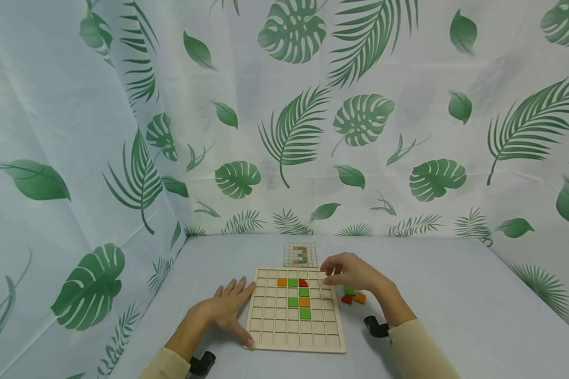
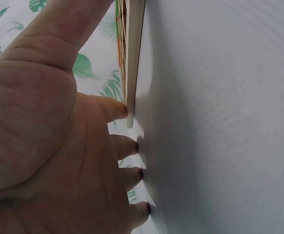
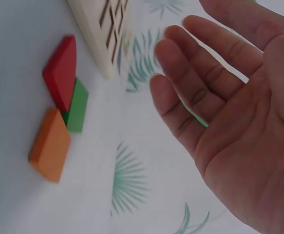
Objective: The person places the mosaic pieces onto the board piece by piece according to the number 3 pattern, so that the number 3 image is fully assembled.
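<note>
A wooden grid board point(image 1: 272, 337) lies on the table with several coloured tiles in its cells, among them an orange tile point(image 1: 282, 282), a green tile point(image 1: 292, 282) and a red rounded tile point(image 1: 303, 283). My left hand point(image 1: 225, 309) spreads along the board's left side, its thumb at the near left corner and its index finger at the edge. Above the board's far right part hovers my right hand point(image 1: 352, 271), fingers loosely bent. The right wrist view shows nothing in that hand's visible palm and fingers.
Right of the board sit a loose red tile point(image 3: 61, 73), a green tile point(image 3: 77, 107) and an orange tile point(image 3: 51, 146), close together. A small printed pattern card point(image 1: 289, 255) lies just beyond the board's far edge. Leaf-printed curtains point(image 1: 298, 205) stand behind and at the left.
</note>
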Available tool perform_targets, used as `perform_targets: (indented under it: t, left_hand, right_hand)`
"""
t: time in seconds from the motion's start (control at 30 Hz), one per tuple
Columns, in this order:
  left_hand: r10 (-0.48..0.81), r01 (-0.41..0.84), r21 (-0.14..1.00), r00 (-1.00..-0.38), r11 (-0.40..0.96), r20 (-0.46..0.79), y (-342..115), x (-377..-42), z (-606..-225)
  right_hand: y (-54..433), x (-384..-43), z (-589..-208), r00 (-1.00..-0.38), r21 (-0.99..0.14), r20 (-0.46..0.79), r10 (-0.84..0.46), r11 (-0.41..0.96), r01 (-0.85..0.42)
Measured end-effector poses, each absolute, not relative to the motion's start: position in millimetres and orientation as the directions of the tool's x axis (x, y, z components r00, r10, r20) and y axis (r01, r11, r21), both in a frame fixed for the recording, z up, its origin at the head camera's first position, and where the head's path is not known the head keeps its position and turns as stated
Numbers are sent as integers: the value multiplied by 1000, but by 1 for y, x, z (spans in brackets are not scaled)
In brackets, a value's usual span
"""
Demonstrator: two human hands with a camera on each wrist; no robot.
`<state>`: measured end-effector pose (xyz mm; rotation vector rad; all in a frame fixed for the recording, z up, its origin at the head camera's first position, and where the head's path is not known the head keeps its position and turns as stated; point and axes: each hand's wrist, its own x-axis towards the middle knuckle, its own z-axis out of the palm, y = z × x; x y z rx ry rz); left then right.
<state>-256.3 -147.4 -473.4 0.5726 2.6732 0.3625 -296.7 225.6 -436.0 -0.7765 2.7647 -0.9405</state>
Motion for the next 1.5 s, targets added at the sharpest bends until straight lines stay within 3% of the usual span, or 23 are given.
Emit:
perform_targets:
  t: [0.43,1.17,1.5]
  left_hand:
    - [446,345,331,-841,878,-307,-148,-257,-473]
    - [443,346,324,-844,881,-303,-147,-256,-473]
    - [444,350,317,-844,881,-302,-147,-257,-474]
  right_hand:
    - [243,-297,-436,-883,-638,-50,-467,695,-332]
    - [242,-284,-443,-893,-558,-278,-355,816,-151]
    - [240,-287,-450,-886,-525,-282,-369,832,-180]
